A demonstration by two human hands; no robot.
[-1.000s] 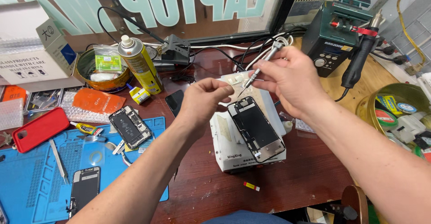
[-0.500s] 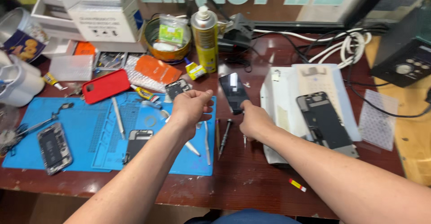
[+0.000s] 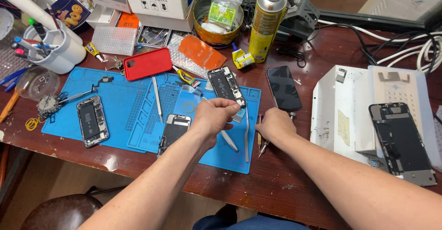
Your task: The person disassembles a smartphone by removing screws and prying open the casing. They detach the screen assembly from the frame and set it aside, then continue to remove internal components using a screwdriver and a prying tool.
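My left hand (image 3: pixel 212 116) hovers over the blue work mat (image 3: pixel 124 105), fingers pinched on a small pale piece (image 3: pixel 238 115). It is just below an opened phone body (image 3: pixel 225 85) and right of another opened phone (image 3: pixel 174 128). My right hand (image 3: pixel 276 125) rests curled on the wooden table at the mat's right edge. It closes over a thin screwdriver (image 3: pixel 263 151) whose tip sticks out below it. A black phone (image 3: pixel 283 88) lies face up just above that hand. Grey pry tools (image 3: pixel 247 138) lie between my hands.
A white pad (image 3: pixel 343 115) at the right carries an open phone frame (image 3: pixel 399 140). A red phone case (image 3: pixel 147 63), a third opened phone (image 3: pixel 92 121), a yellow spray can (image 3: pixel 264 23), a tin (image 3: pixel 216 16), a cup of pens (image 3: pixel 55 50), boxes and cables crowd the back.
Both hands came down from above the white pad to the blue mat on the left. The right hand no longer holds the tweezers up; it now rests on the table.
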